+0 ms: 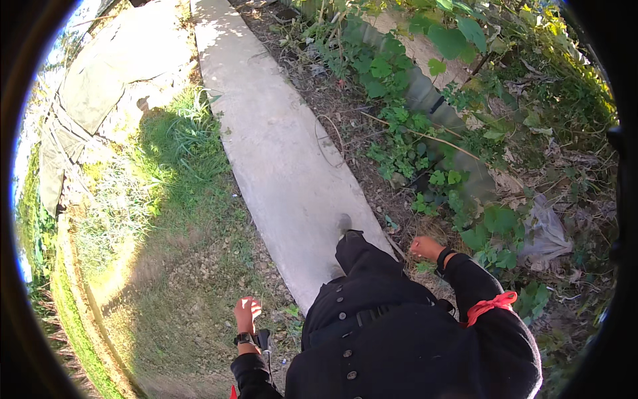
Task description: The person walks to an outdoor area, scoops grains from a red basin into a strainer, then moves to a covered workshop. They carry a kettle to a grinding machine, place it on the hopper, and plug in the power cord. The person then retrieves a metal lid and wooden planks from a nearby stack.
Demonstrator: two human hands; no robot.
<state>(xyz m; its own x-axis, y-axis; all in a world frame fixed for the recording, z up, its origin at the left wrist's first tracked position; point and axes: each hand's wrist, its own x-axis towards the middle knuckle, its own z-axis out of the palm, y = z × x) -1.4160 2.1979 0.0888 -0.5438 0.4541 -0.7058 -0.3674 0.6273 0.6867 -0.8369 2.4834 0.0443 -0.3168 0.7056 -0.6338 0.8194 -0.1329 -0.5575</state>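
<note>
My left hand hangs over the grass to the left of the path, fingers curled in, with nothing showing in them. A dark watch is on that wrist, and a small black device sits beside it. On the other side, my right hand is held in a loose fist past the path's right edge, near low leaves; I see nothing in it. A black band circles the right wrist, and a red cloth strip is tied round the dark right sleeve. Neither hand touches anything around it.
A pale concrete path runs ahead under my feet, one shoe showing. Sunlit and shaded grass lies left, with dark sheeting beyond. Leafy vines, twigs and a crumpled clear plastic sheet line the right side.
</note>
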